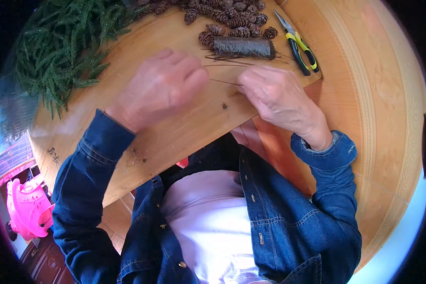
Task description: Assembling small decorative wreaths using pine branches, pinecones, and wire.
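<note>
Over the wooden table (175, 137), my right hand (274, 92) pinches a thin dark wire (224, 82) between closed fingers. The wire runs left toward my left hand (168, 85), which is closed and smeared by motion. Its fingertips are hidden, so what it holds cannot be made out. Just beyond my hands lies a bundle of dark wires in a clear wrapper (244, 48), with several loose wire ends sticking out around it. Brown pine cones (236, 21) are heaped behind the bundle.
Green needle-leaved sprigs (71, 47) are piled at the far left. Long-nose pliers (298, 45) with yellow and black handles lie at the table's right edge. A curved wooden surface (364, 94) is on the right. A bright pink plastic object (28, 208) stands at lower left.
</note>
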The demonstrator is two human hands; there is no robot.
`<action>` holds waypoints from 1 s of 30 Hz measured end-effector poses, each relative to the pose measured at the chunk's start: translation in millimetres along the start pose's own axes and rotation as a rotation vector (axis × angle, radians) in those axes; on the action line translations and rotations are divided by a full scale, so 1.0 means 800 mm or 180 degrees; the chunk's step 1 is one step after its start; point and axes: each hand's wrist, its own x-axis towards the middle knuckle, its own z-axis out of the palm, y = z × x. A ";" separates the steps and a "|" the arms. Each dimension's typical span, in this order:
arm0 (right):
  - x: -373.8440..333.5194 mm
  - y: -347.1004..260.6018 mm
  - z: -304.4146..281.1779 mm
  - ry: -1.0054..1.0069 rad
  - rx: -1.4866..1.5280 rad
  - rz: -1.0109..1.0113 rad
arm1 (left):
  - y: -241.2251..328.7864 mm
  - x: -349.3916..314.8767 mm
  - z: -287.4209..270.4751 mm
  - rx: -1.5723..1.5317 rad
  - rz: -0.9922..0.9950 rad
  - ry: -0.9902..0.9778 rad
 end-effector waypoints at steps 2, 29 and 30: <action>-0.008 0.004 -0.003 0.0044 0.0114 0.0150 | -0.012 0.001 -0.002 -0.0032 -0.0103 0.0049; 0.035 -0.096 0.042 0.0727 0.2570 0.0815 | 0.054 -0.086 -0.053 -0.4132 -0.3362 0.1668; 0.041 -0.107 0.046 0.0671 0.2698 0.0743 | 0.067 -0.098 -0.059 -0.4087 -0.3443 0.1722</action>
